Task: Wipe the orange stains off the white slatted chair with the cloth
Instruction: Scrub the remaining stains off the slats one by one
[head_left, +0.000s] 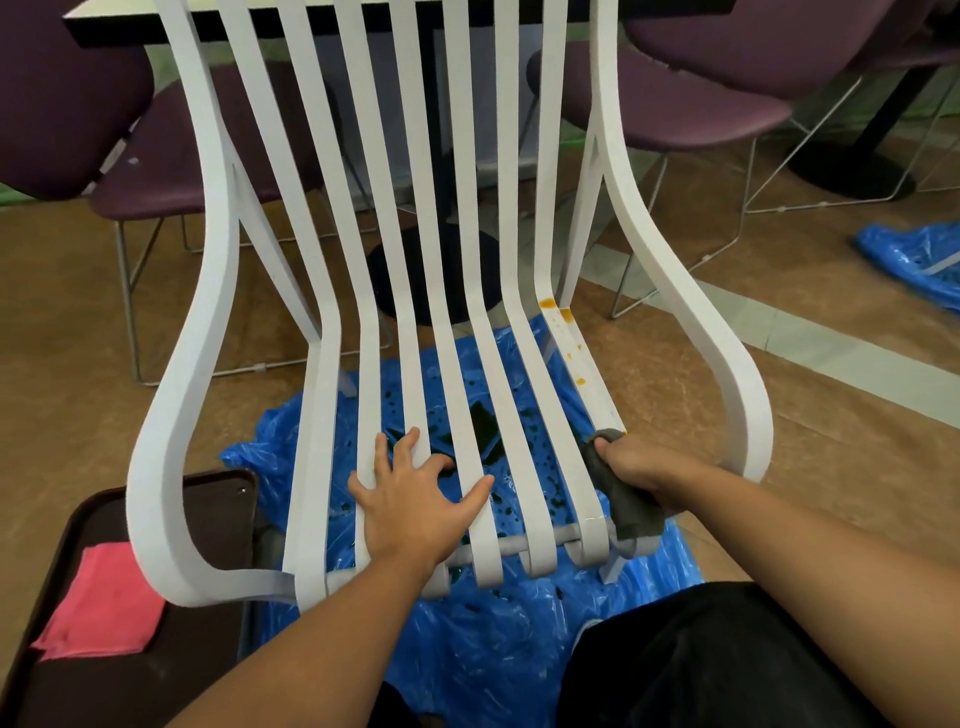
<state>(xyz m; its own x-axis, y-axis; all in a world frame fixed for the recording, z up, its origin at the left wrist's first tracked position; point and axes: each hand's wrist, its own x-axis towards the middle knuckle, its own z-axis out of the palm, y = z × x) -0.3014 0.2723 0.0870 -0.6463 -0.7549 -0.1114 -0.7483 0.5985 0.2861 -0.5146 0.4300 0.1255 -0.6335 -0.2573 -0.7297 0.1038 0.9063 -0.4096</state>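
The white slatted chair (207, 218) stood dead centre on a blue plastic sheet (488, 654), its back on the far side. The left hand (415, 501) lay flat on the near ends of the middle seat slats, fingers straight and spread wide apart. Over on the right, the right hand (636, 462) had its fingers curled tight round a grey cloth (626, 501), clamping it against the near end of the rightmost slat. And there they were: the orange stains (565, 325), dotted along that same slat, farther up near the bend into the backrest. Dark wet spots speckled the sheet under the seat. Near left, a pink cloth (101, 605) sat on a dark brown tray (213, 512). Purple chairs (680, 101) stood behind.
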